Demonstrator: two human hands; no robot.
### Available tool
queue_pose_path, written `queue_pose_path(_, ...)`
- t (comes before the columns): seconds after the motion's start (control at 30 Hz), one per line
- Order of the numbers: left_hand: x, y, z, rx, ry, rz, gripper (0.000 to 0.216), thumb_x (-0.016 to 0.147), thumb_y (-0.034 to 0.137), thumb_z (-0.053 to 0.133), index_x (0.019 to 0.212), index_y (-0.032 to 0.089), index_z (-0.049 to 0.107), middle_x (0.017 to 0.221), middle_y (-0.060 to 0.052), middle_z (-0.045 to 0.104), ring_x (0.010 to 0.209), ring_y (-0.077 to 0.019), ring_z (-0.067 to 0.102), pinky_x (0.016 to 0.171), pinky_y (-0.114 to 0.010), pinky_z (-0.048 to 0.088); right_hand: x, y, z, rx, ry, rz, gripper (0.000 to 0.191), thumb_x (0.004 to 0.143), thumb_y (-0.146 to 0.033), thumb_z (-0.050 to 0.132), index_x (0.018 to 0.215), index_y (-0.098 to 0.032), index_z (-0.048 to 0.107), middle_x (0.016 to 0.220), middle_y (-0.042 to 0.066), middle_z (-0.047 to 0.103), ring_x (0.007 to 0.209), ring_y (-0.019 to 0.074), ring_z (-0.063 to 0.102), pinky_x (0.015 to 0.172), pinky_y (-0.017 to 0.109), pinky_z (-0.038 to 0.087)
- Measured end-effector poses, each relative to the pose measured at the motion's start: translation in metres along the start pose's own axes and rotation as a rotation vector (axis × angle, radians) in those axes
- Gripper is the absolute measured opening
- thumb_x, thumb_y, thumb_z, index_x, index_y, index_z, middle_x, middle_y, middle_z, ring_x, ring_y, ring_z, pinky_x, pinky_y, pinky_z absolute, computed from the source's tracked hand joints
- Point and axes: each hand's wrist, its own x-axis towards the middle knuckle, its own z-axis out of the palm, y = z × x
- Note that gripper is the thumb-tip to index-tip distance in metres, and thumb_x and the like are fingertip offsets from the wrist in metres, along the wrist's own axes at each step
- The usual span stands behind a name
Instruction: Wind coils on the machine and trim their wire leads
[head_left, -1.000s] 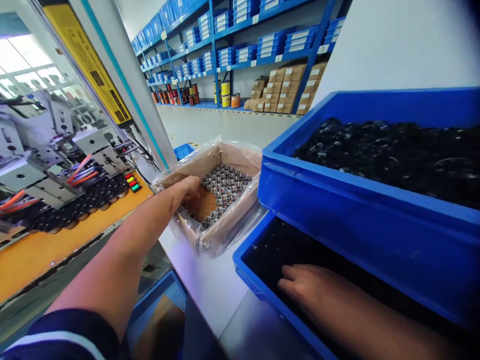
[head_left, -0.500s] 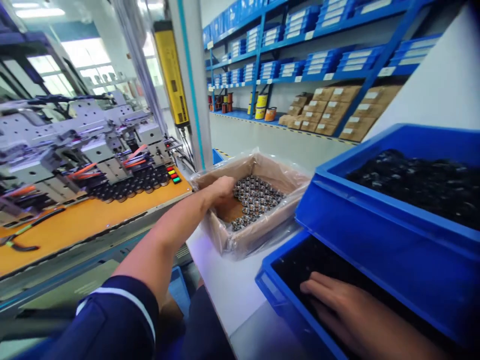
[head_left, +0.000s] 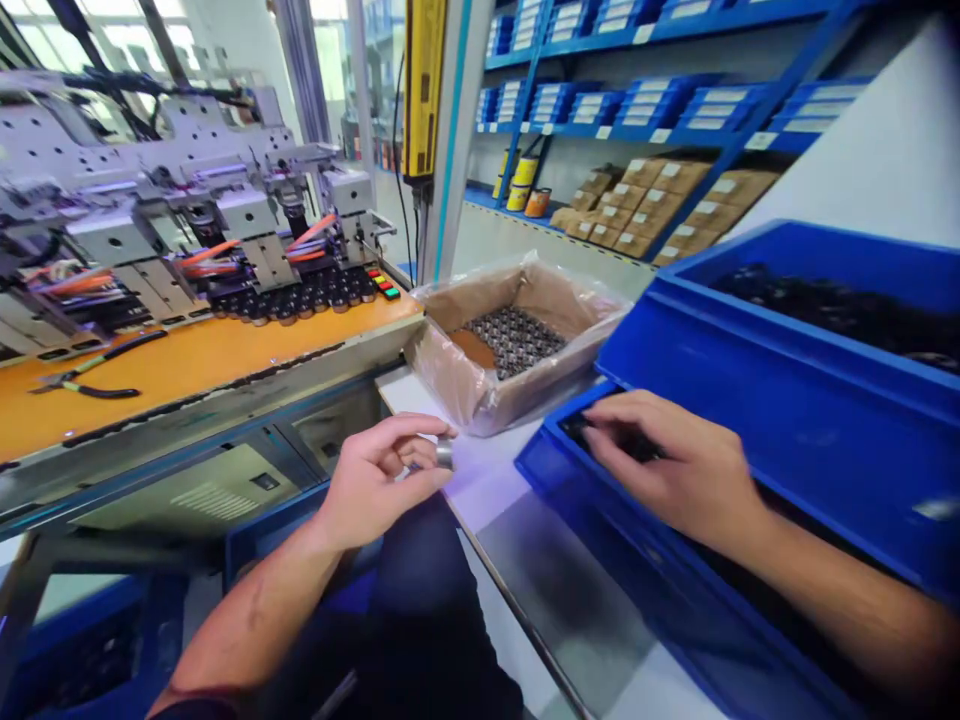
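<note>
Orange-topped workbench and automated machine at 10 o'clock. Left hand, 8 o'clock, now clear of the plastic-lined carton (near centre, toward 1), pinches a metal ring between thumb and fingers; presumably one piece drawn. Right hand, 4 o'clock, now higher, half-curled over the lower blue bin; cannot tell whether anything is gripped.

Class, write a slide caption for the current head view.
Left hand holds a small metal part; right hand curls over the lower blue bin.
</note>
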Motion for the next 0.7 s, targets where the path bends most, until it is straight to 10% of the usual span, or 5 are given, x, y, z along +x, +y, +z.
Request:
queue_pose_path(0.23, -0.025, 0.011, 0.01, -0.065, -0.006, 0.082, 0.028, 0.069, 0.009, 0.083, 0.092, 0.023, 0.078, 0.104, -0.007, 0.075, 0.071, -0.0089, 0.064, 0.066, -0.02, 0.056, 0.016, -0.088, 0.023, 0.386, -0.024, -0.012, 0.014, 0.089, -0.008, 0.058, 0.096, -0.019, 0.062, 0.084, 0.003, 0.066, 0.076, 0.0128, 0.064, 0.067, 0.025, 0.055)
queue_pose_path(0.7, -0.041, -0.006, 0.032, -0.317, -0.066, -0.032, 0.035, 0.068, 0.002, 0.082, 0.094, 0.024, 0.078, 0.112, -0.005, 0.075, 0.08, -0.0101, 0.073, 0.075, -0.02, 0.06, -0.002, -0.092, 0.02, 0.425, 0.01, -0.064, 0.013, 0.087, -0.007, 0.061, 0.097, -0.015, 0.063, 0.09, 0.007, 0.063, 0.084, 0.0139, 0.064, 0.072, 0.025, 0.057)
